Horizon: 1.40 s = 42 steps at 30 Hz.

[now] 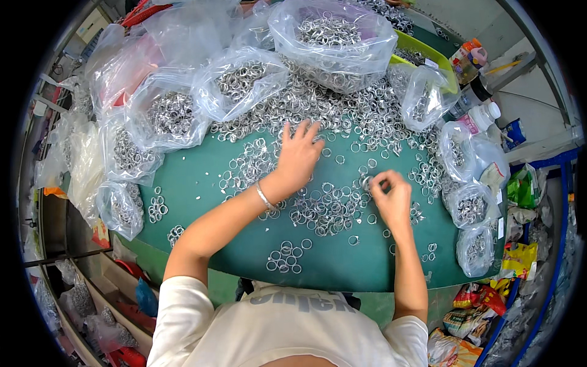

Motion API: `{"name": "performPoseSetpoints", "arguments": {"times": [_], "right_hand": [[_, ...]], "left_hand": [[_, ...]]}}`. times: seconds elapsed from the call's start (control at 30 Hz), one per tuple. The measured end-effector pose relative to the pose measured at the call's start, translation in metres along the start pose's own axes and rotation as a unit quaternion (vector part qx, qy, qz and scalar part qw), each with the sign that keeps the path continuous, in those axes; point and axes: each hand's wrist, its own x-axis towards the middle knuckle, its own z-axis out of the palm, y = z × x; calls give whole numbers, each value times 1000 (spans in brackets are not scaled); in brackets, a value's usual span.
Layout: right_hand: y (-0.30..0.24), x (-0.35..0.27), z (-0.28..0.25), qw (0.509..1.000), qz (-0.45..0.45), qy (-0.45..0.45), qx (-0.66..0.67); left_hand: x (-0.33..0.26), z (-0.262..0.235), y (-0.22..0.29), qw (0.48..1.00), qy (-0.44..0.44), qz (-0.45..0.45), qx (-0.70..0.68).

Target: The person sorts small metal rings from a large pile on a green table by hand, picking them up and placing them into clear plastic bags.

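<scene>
My left hand (299,156) lies over the near edge of the big heap of silver rings (312,101), fingers spread and stretched forward. A bangle (265,196) circles that wrist. To the right, my right hand (392,194) has its fingers pinched together, with silver rings at the fingertips. A loose pile of rings (327,208) lies between my hands, and another scatter of rings (254,160) is left of my left hand. Closer to me sits a small group of rings (285,257). All rest on the green tabletop (208,232).
Clear plastic bags of rings line both sides, among them a left bag (168,113), a far bag (333,43) and a right bag (475,251). A yellow-green tray (449,76) stands at the far right, with bottles (480,116) beside it. Shelves with packets flank the table.
</scene>
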Motion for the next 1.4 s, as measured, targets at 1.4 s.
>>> {"name": "performPoseSetpoints", "arguments": {"times": [1.4], "right_hand": [[-42, 5, 5, 895, -43, -429, 118]], "left_hand": [[-8, -5, -16, 973, -95, 179, -110]]}}
